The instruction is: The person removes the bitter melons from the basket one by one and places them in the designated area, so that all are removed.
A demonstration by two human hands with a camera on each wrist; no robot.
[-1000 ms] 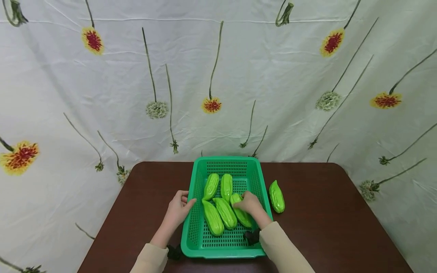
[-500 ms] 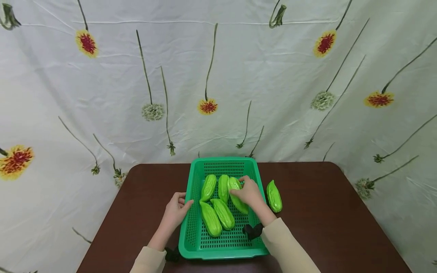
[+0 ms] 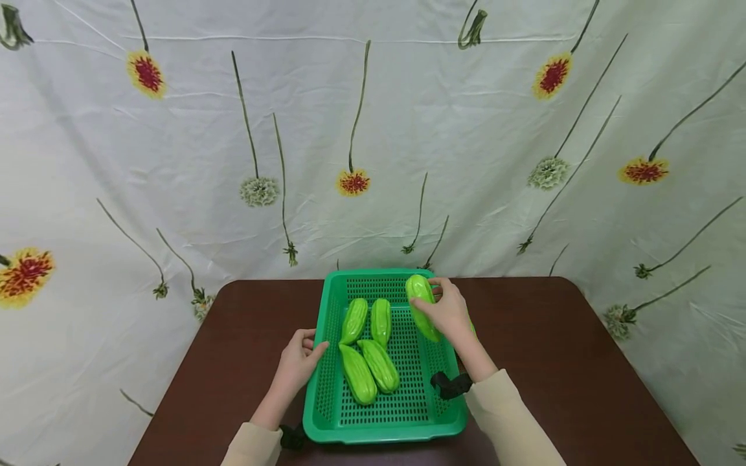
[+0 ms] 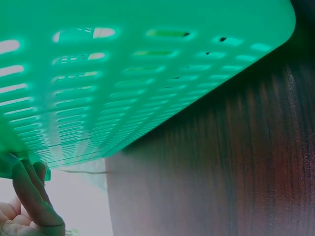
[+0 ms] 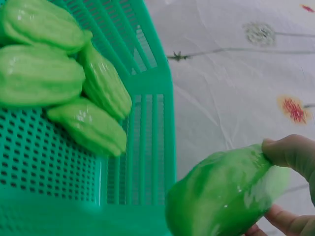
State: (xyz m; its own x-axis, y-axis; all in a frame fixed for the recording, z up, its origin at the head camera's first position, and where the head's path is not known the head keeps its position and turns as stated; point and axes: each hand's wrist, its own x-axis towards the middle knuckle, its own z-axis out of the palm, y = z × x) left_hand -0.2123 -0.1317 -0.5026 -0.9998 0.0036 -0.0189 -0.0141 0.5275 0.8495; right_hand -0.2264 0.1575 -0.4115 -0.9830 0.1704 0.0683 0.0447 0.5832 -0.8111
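Note:
My right hand [image 3: 450,312] grips a light green, ridged gourd [image 3: 421,291], thumb on one side and fingers on the other, over the back right of a green plastic basket [image 3: 384,434]. In the right wrist view the held gourd [image 5: 221,196] appears beyond the basket's rim [image 5: 167,128]. Several similar gourds [image 3: 357,375] lie in the left half of the basket. At the left rim my left hand [image 3: 297,359] holds the basket, thumb on the inner side and fingers outside. The left wrist view shows these fingers [image 4: 32,191] bent against the slotted wall [image 4: 123,69].
The basket stands on a dark brown table [image 3: 559,388]. Right of it another gourd [image 3: 473,328] is almost wholly hidden behind my right wrist. A white cloth [image 3: 315,149] printed with flowers hangs behind the table. Dark wrist straps [image 3: 451,386] show beneath my sleeves.
My right hand has lifted the gourd from the basket's right side and carried it back and to the right. My left hand stays at the left rim; the view has shifted slightly.

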